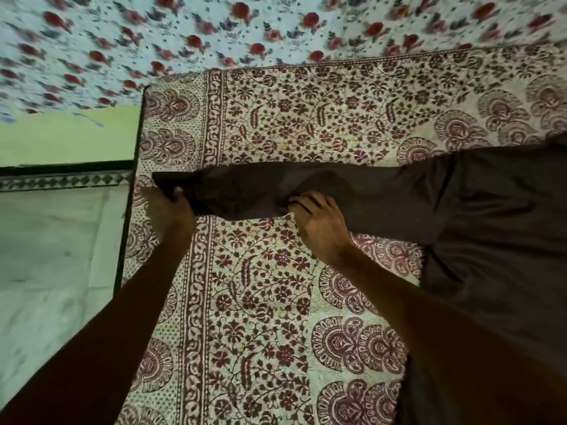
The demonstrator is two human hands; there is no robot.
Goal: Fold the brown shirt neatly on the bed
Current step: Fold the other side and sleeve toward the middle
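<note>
The brown shirt (491,228) lies flat on the right side of the bed, its long sleeve (352,191) stretched out to the left across the patterned bedspread (260,302). My left hand (168,210) grips the sleeve's cuff near the bed's left edge. My right hand (319,222) pinches the lower edge of the sleeve around its middle, fingers curled into the cloth. The lower part of the shirt runs out of view at the right and bottom.
A white cloth with red flowers (214,35) lies across the far side of the bed. The dark bed edge (129,210) runs down the left, with pale floor (55,256) and a green wall (70,136) beyond it.
</note>
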